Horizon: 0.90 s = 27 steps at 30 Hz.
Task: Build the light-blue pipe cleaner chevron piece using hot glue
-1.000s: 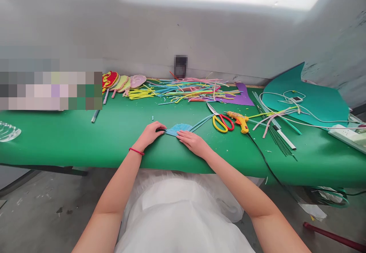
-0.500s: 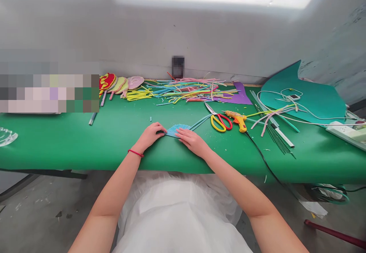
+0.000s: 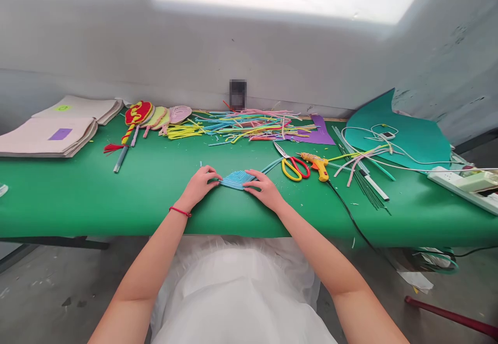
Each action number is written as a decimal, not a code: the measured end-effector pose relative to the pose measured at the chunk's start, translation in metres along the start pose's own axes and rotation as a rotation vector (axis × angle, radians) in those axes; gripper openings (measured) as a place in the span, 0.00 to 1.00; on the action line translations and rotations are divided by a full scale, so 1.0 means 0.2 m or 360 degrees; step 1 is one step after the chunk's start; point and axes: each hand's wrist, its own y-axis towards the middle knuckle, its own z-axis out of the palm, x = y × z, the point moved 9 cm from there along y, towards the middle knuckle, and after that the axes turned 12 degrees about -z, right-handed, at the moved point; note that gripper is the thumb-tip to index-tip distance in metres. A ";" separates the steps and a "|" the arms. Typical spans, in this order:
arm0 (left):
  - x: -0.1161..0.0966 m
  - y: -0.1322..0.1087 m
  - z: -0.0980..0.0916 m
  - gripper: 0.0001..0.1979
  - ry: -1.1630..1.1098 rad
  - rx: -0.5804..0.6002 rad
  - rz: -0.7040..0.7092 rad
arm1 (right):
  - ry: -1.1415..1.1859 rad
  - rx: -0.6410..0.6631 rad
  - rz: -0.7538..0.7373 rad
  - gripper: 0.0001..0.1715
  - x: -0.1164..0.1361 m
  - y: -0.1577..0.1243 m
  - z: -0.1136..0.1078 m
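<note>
A flat, ridged piece of light blue pipe cleaners (image 3: pixel 234 180), roughly triangular, lies on the green table between my hands. With thumb and forefinger, my left hand (image 3: pixel 200 184) pinches its left corner. On the other side, my right hand (image 3: pixel 265 190) grips the right edge, fingers on top and thumb at the near side. Loose blue pipe cleaner ends (image 3: pixel 272 165) stretch from behind my right hand toward the scissors (image 3: pixel 292 168), which have one yellow and one red handle. A short blue scrap (image 3: pixel 201 164) rests near my left hand.
A yellow hot glue gun (image 3: pixel 317 165) with a black cord lies right of the scissors. Behind is a heap of coloured pipe cleaners (image 3: pixel 257 125). Round fuzzy fans (image 3: pixel 139 113) and paper stacks (image 3: pixel 46 136) are at the left. A power strip (image 3: pixel 462 183) sits far right.
My right hand has shifted from lying flat over the blue piece to its right edge, baring more ridges. The left hand keeps its pinch. The view has turned slightly left.
</note>
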 end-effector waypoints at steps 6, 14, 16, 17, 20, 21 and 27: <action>-0.04 -0.01 0.00 0.09 0.0027 -0.0038 0.0069 | -0.0048 0.0007 -0.0031 0.08 0.00 0.00 0.01; -0.14 -0.03 0.03 0.11 0.0069 -0.0037 0.0192 | -0.0112 0.0034 -0.0031 0.09 0.00 0.01 0.02; -0.16 -0.03 0.04 0.11 0.0075 -0.0029 0.0195 | -0.0117 0.0039 -0.0041 0.09 0.01 0.01 0.02; -0.16 -0.03 0.04 0.11 0.0076 -0.0025 0.0194 | -0.0122 0.0041 -0.0042 0.09 0.01 0.01 0.02; -0.17 -0.03 0.04 0.10 0.0080 -0.0026 0.0195 | -0.0135 0.0049 -0.0045 0.08 0.01 0.01 0.03; -0.17 -0.03 0.04 0.10 0.0080 -0.0028 0.0200 | -0.0135 0.0048 -0.0046 0.08 0.01 0.01 0.03; -0.18 -0.02 0.06 0.08 0.0092 -0.0055 0.0238 | -0.0031 -0.0117 0.0031 0.10 0.00 0.02 -0.05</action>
